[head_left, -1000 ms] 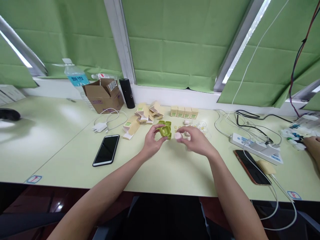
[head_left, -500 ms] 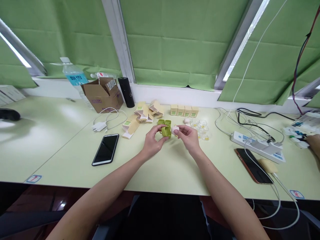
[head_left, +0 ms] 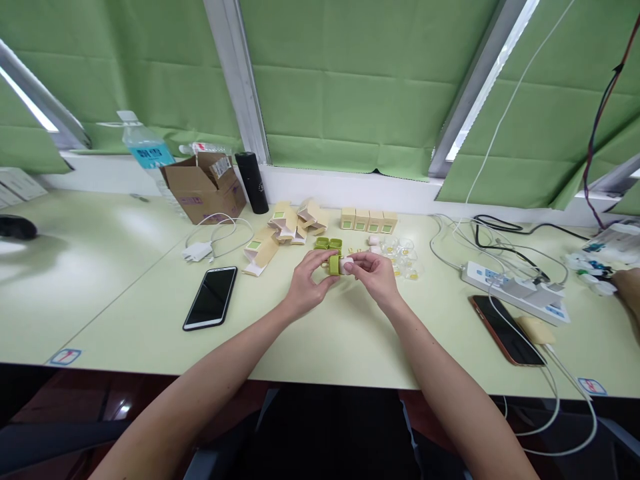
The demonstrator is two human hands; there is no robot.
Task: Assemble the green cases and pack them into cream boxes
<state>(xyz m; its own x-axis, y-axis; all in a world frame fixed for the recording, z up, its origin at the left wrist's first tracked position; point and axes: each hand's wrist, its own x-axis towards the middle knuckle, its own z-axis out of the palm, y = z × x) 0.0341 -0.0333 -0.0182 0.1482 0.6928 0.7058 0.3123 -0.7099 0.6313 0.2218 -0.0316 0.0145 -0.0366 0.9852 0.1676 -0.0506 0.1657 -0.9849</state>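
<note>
While working well back from the desk's front edge (head_left: 345, 382), with open tabletop (head_left: 345, 340) nearside, gripping a green case (head_left: 333, 266) in the left hand (head_left: 306, 285) against a white block (head_left: 345, 266) pinched in the right hand (head_left: 377, 278).

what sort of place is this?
Likely a shared office or workroom: a long table, a power strip on it, and another person's hand at the right edge.

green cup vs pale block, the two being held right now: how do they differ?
Color: the green cup is olive green; the pale block is whitish.
Holder: the left hand has the green cup, the right hand the pale block.
Shared: both are small, held in the fingers and pressed close together; whether the block sits partly inside the cup is unclear.
</note>
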